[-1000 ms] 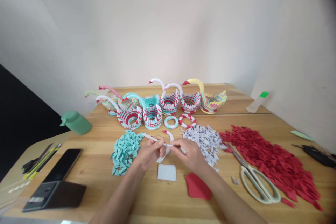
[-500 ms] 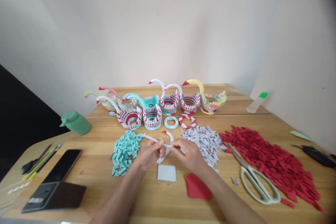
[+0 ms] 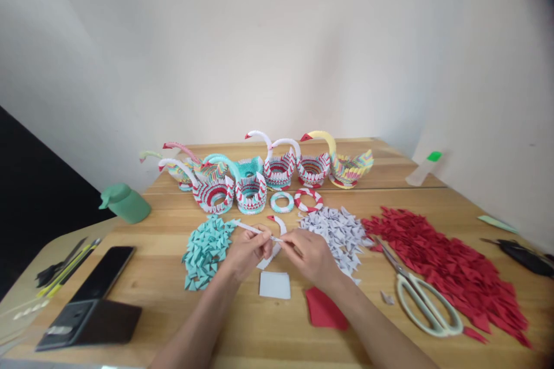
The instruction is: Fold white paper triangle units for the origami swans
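Observation:
A thin white paper strip (image 3: 250, 228) runs through the closed fingers of my left hand (image 3: 250, 249), its far end sticking out toward the turquoise pile. My right hand (image 3: 308, 251) pinches the strip's other end between thumb and fingertips. Behind the hands lies a white swan neck (image 3: 282, 225) with a red beak, partly hidden. A stack of white paper (image 3: 275, 285) sits just below the hands. Red paper (image 3: 324, 308) lies beside my right forearm, which covers part of it.
Folded paper pieces form turquoise (image 3: 208, 251), pale grey (image 3: 335, 230) and red (image 3: 445, 265) piles. Several paper swans (image 3: 251, 193) and two paper rings (image 3: 309, 200) stand behind. Scissors (image 3: 426, 300) lie at right. A phone (image 3: 104, 273), black stand (image 3: 99, 323) and green bottle (image 3: 125, 203) are at left.
Both hands stay in nearly the same place. My right fingers have shifted very slightly on the end of the strip; the things on the table have not moved.

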